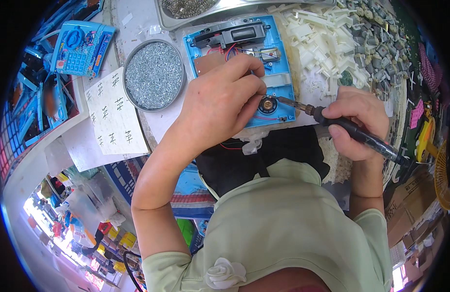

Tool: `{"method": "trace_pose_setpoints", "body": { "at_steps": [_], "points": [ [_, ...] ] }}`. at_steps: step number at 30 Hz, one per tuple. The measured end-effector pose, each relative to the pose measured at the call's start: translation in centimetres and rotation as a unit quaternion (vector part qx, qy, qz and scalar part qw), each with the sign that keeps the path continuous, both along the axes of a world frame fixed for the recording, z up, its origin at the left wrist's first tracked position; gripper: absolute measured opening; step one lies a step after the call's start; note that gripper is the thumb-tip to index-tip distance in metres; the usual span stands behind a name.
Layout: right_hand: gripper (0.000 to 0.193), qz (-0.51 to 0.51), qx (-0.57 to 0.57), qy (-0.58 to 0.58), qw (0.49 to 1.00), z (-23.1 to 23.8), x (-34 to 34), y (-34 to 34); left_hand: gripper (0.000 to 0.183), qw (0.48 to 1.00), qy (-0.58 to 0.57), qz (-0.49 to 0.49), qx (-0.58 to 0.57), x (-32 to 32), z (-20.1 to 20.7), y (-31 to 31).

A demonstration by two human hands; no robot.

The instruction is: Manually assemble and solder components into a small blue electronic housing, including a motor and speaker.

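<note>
An open blue plastic toy casing (288,68) lies on the table in front of me, with thin wires and parts inside. My left hand (217,100) reaches over it, its fingers pinched beside a small round speaker (268,105); whatever is between the fingertips is hidden. My right hand (359,119) grips the black handle of a soldering iron (346,126). Its metal tip points left and sits at the edge of the speaker. Above the hands, a black plastic part (234,35) spans the top of the casing. A brown board (209,63) is partly covered by my left hand.
Left of the casing stands a round tray of small screws (154,75) beside a handwritten paper sheet (117,114). Blue toy shells (84,48) pile up at the far left. White plastic pieces (320,46) and small grey parts (381,48) heap at right. A metal tray (164,18) borders the back.
</note>
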State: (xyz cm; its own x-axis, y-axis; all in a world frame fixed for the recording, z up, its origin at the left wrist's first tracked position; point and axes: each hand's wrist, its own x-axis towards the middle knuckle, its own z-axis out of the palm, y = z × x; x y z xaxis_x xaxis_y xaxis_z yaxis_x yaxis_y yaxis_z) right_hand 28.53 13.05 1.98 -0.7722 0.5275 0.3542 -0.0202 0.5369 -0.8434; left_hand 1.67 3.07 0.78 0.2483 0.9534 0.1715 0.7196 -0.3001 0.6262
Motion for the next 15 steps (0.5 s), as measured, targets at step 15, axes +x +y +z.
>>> {"method": "trace_pose_setpoints", "body": {
  "at_steps": [15],
  "points": [
    [0.020, -0.003, -0.008, -0.032, 0.999, 0.18, -0.45, -0.05, 0.022, 1.000, 0.010, 0.000, 0.004, 0.12, -0.08, 0.01]
  ]
}}
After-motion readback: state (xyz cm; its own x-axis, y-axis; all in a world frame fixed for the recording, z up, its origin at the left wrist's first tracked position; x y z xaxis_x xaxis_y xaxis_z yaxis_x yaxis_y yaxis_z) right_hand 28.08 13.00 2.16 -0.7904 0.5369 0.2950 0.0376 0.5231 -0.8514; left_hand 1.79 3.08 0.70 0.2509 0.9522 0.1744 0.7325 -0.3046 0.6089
